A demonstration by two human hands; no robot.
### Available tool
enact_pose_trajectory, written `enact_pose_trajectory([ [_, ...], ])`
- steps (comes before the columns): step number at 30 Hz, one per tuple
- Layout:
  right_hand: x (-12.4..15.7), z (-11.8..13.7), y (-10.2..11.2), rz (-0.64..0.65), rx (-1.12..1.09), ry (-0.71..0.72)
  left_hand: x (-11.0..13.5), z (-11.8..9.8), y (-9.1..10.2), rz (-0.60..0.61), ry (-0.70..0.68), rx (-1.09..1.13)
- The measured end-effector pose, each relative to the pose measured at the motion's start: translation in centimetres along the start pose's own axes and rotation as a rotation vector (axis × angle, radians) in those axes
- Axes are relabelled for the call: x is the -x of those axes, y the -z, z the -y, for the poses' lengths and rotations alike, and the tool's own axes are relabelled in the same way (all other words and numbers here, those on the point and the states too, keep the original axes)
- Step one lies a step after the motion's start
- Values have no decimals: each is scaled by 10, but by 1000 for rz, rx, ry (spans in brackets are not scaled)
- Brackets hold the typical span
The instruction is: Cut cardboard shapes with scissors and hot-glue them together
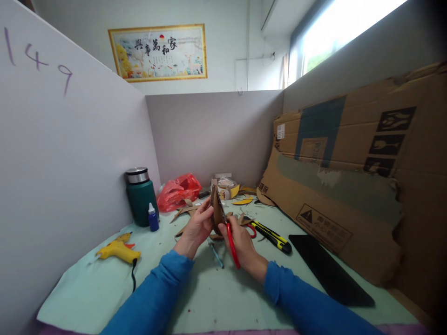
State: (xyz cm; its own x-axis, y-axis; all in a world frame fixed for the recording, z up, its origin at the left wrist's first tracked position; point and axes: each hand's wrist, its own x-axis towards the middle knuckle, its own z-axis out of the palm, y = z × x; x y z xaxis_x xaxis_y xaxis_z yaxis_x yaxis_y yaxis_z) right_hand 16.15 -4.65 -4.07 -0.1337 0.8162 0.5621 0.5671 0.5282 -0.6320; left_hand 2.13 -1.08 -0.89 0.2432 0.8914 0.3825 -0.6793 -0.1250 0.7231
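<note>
My left hand [197, 226] grips a brown cardboard piece [217, 211], held upright on its edge over the table. My right hand [240, 242] is closed round red-handled scissors [231, 239], whose blades run up along the cardboard piece. Both arms wear blue sleeves. Cardboard scraps [185, 210] lie on the pale green table cover [216, 298] just beyond the hands.
A yellow glue gun [118, 250] lies at the left, a dark green flask [140, 195] and a small blue bottle [152, 217] behind it. A red plastic bag [178, 190], a yellow-black utility knife [274, 236], a black sheet [328, 270] and a big flattened carton [349, 186] stand around.
</note>
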Motion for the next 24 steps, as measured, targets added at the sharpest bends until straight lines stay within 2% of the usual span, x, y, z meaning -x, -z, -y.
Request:
enact_pose_trajectory([
  [9, 0, 6, 2, 22, 69, -36, 0, 0, -1, -41, -11, -1],
  [24, 0, 8, 2, 5, 80, -45, -1, 2, 2, 5, 6, 16],
])
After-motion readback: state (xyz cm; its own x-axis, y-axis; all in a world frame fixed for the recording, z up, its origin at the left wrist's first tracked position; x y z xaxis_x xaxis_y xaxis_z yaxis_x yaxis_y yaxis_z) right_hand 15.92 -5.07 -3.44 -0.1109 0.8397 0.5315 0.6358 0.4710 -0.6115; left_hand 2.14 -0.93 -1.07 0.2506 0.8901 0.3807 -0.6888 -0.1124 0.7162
